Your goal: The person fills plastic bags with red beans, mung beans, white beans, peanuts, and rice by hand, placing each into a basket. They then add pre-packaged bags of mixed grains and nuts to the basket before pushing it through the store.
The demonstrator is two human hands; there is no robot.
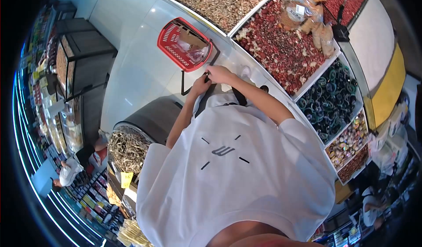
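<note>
A red plastic shopping basket with slotted sides stands ahead of me on the pale floor. Inside it lie brown cardboard and a clear plastic bag whose contents I cannot make out. My left hand is closed at the basket's black handle, close to my legs. Beside it, touching, my right hand is also closed on the handle, with its fingers near the left hand's. The fingers hide the middle of the handle.
At right, bulk bins hold red dried goods, dark wrapped pieces and colourful wrapped pieces. Filled plastic bags lie on one. Dried strips fill a container at left, near a dark display stand. Other people stand farther off.
</note>
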